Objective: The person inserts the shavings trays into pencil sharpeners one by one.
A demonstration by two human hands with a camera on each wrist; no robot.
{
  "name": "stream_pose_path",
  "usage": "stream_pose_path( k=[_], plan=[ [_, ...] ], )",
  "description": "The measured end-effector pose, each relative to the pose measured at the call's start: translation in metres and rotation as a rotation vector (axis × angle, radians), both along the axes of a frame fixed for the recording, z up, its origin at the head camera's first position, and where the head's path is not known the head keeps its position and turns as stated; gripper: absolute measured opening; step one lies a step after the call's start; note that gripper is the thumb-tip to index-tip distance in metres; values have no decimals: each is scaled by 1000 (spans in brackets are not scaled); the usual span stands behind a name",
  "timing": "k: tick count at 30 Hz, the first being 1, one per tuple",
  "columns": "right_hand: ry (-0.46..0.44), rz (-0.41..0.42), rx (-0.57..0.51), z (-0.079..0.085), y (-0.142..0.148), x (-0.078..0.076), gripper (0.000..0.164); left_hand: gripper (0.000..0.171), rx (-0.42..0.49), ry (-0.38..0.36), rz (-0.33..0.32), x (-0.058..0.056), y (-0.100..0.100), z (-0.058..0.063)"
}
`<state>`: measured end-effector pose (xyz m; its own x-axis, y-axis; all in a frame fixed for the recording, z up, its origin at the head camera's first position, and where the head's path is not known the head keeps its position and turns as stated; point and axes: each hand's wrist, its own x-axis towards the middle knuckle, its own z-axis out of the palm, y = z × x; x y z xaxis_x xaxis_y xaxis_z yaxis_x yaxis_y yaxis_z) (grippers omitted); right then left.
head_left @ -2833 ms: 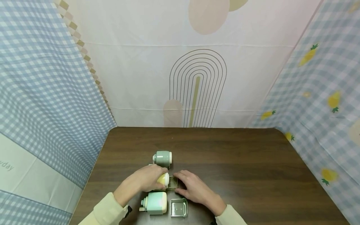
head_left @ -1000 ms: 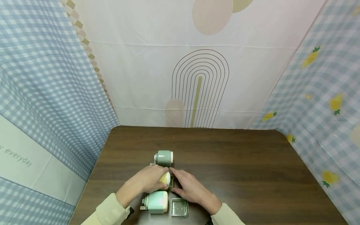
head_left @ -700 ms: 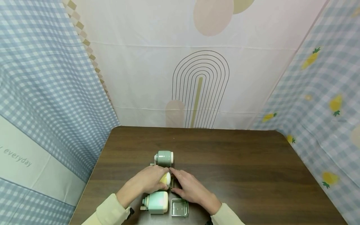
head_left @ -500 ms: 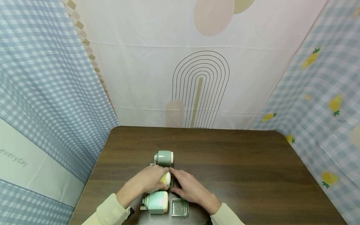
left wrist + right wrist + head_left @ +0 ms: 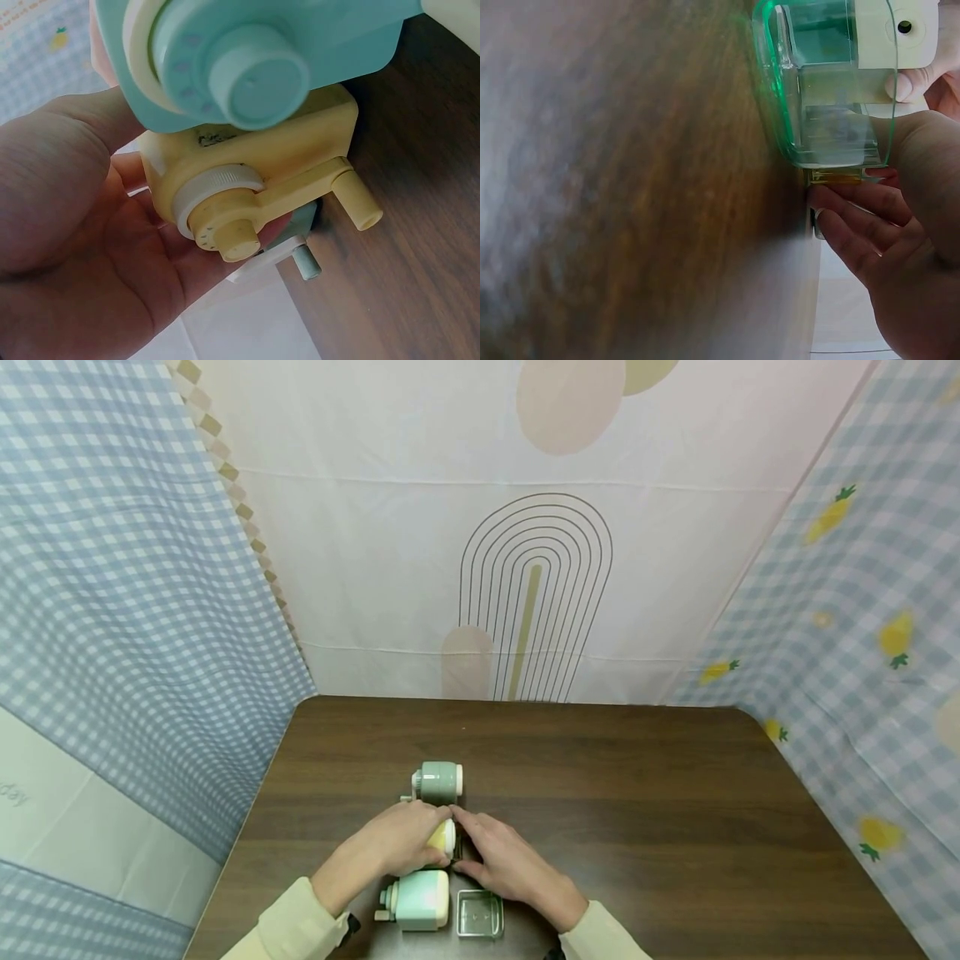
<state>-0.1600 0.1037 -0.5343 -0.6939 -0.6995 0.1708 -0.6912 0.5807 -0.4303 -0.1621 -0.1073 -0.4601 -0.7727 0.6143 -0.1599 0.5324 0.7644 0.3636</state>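
Observation:
My left hand [image 5: 393, 839] grips a yellow crank pencil sharpener [image 5: 247, 165] that lies with its white end to the right. In the left wrist view its crank and knob face the camera, and fingers curl behind its body. My right hand [image 5: 510, 860] holds a small clear drawer [image 5: 836, 177] between thumb and fingers at the sharpener's right end. Only a narrow strip of that drawer shows. The index fingertips of both hands meet above it. A teal sharpener [image 5: 422, 900] lies just in front of my left hand, with its separate clear green drawer [image 5: 480, 914] on its right.
Behind my hands, a grey-green sharpener [image 5: 438, 782] lies on the dark wooden table [image 5: 600, 777]. A white patterned cloth [image 5: 375, 568] hangs at the table's back edge. Blue checked cloths [image 5: 150, 568] hang along the sides.
My right hand has moved left, and the clear drawer has slid left into the yellow sharpener until only a thin strip shows. The left hand keeps its grip; the other sharpeners stay put.

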Motion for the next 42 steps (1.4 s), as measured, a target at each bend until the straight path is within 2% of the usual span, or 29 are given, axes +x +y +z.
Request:
stream_pose_path(
  k=[25,34,42],
  plan=[
    [-11,-18,-5,0,-9,3,78,54,22,-22,2,2,-4,-1],
    [1,-18,-30,-2,-11,4,77,53,32,26,-21,2,-4,-2],
    [18,-18,-43,-2,-13,3,76,50,27,27,-12,4,-4,-2]
  ],
)
